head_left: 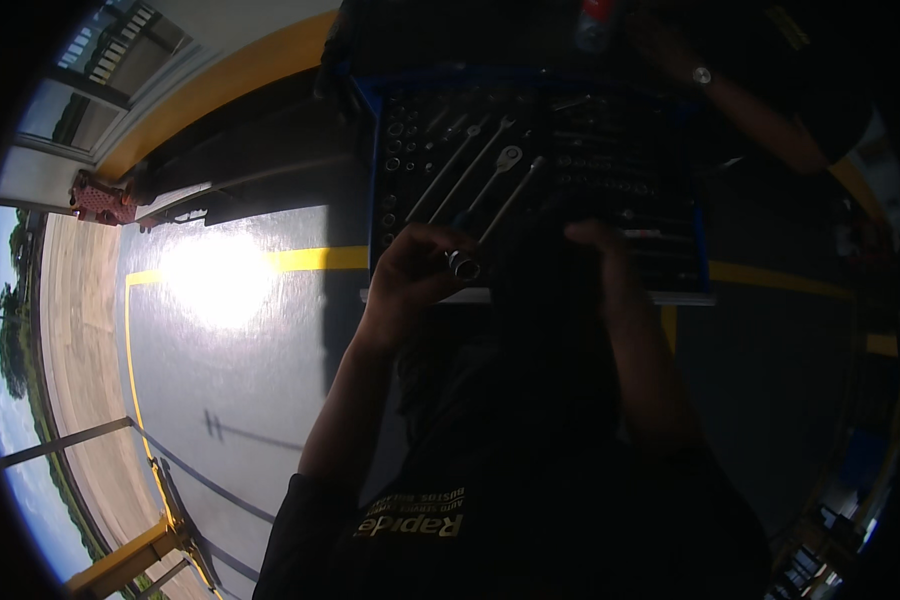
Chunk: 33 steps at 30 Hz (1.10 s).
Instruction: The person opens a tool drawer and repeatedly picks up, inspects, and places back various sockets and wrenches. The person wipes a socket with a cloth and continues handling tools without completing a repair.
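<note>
My left hand point(417, 268) is closed round a shiny metal socket point(463, 265), its hollow end showing past the fingers. It is over the near left part of an open blue tool drawer point(374, 190). Beyond the fingers lie a ratchet point(508, 158), a combination wrench point(490, 145) and other long-handled tools, with rows of sockets point(394, 145) along the left. My right hand point(602, 245) is above the drawer's right half, deep in shadow. Its fingers are mostly lost in the dark, so whether it holds anything is unclear.
Across the drawer at the upper right, another person's forearm point(760, 120) with a wristwatch point(702, 75) reaches in, near a red-topped container point(595, 22). Yellow lines point(315, 259) mark the grey floor, with strong sun glare at left. A yellow post point(135, 555) stands at lower left.
</note>
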{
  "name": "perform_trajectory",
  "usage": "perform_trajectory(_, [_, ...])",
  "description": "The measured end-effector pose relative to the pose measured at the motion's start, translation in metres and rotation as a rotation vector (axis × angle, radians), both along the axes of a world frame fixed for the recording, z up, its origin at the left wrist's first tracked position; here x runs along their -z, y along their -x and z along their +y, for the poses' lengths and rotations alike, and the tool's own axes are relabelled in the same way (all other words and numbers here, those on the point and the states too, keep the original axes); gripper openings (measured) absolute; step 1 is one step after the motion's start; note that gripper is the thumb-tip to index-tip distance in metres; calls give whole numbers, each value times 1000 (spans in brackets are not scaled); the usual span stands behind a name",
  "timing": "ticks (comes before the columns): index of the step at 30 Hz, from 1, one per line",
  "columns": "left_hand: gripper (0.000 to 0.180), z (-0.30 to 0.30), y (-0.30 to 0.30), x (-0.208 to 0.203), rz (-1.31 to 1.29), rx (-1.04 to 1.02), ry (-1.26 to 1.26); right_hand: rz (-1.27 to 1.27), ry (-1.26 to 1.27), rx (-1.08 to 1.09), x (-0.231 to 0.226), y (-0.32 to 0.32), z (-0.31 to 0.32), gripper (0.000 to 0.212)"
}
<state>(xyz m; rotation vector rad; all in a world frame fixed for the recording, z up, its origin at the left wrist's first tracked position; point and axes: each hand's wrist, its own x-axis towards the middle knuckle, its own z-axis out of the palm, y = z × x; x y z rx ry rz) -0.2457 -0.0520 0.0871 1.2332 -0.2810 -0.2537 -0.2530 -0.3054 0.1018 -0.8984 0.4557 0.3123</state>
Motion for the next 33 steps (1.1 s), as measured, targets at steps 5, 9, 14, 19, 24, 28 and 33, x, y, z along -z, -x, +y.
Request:
perform_trajectory(5, [30,8,-5,11,-59,54,-3,-59,-10,-91,25,-4,-12,34])
perform_trajectory(9, [30,9,-3,18,-27,2,-40,-145,6,-37,21,-3,-1,47])
perform_trajectory(14, [34,14,5,16,143,-8,-263,-232,25,-110,18,-7,-2,50])
perform_trajectory(19, [37,23,-2,26,110,-31,-379,-173,114,13,15,-20,7,43])
perform_trajectory(24, [32,53,-61,47,-237,-273,-884,-97,-9,55,2,-45,20,44])
perform_trajectory(28, [33,77,-117,84,-674,-427,-1137,-74,92,156,47,-79,33,48])
perform_trajectory(33, [28,78,-137,109,-429,-449,-1183,-201,750,303,94,-62,36,58])
